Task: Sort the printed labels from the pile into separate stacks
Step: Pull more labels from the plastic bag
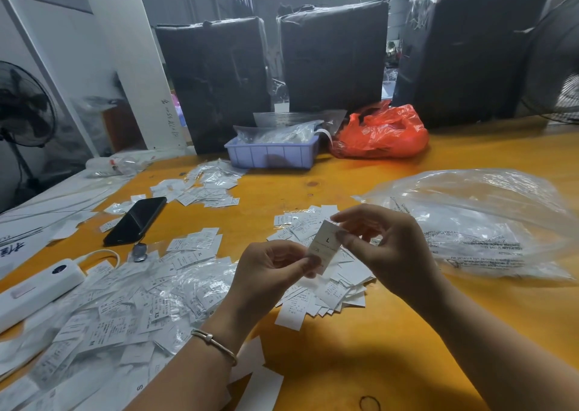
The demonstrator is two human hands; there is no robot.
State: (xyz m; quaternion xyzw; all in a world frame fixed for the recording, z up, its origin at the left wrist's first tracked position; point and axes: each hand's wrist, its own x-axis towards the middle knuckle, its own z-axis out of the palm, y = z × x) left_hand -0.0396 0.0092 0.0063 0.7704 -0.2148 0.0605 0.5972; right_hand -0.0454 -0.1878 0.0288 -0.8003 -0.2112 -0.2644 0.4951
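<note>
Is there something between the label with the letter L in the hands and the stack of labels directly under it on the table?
Nothing visible. The left hand and right hand both pinch the L label in the air just above the stack of labels on the yellow table; only open air lies between them.

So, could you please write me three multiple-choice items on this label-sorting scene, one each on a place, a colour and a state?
1. Where does the phone lie?
A. in the tray
B. on the table, left of the hands
C. on the clear bag

2. What colour is the crumpled bag beside the tray?
A. green
B. black
C. red-orange

3. How is the label marked L held?
A. pinched by both hands
B. lying flat on the pile
C. pinched by one hand only

Key: 1 B, it lies on the yellow table; 2 C, it is plainly red-orange; 3 A, left hand and right hand each pinch an end.
</note>
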